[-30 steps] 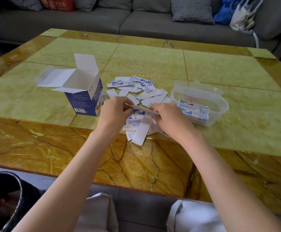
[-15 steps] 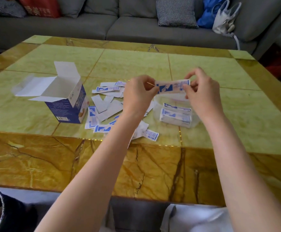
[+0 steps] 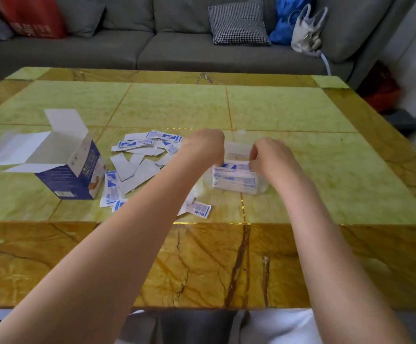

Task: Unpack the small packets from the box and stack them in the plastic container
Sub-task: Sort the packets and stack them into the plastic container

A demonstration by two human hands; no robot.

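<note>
Grip: your right hand (image 3: 269, 158) has its fingers curled down onto the right end of the top packet (image 3: 235, 166) of the stack in the plastic container (image 3: 236, 147), pinching it. Your left hand (image 3: 203, 145) sits at the container's left side with fingers bent away from the camera; you cannot tell whether it holds that packet's other end.

Stack: the packets in the container (image 3: 234, 180) lie flat, one on another, blue print facing up and toward you. Motion blur keeps you from counting the layers.

Container: clear, low, on the green panel of the table (image 3: 301, 115), right of the loose pile. Its near wall and right side are hard to trace against the tabletop.

Loose packets: a scatter (image 3: 137, 167) lies between the box and the container, some print up, some white back up. At least a dozen show; your left forearm covers part of the pile, so the full count is hidden. One packet (image 3: 200, 209) lies apart, nearest you.

Box: one blue and white carton (image 3: 78, 175), upright, flaps spread open, left of the scatter and well apart from the container.

In the way: your left forearm crosses over the near part of the scatter.

Around: a grey sofa (image 3: 177, 48) behind the table carries one checked cushion (image 3: 239, 22), a red bag (image 3: 32, 17) cut off by the frame's top edge, a blue bag (image 3: 280, 21) and a whitish bag (image 3: 306, 33).
</note>
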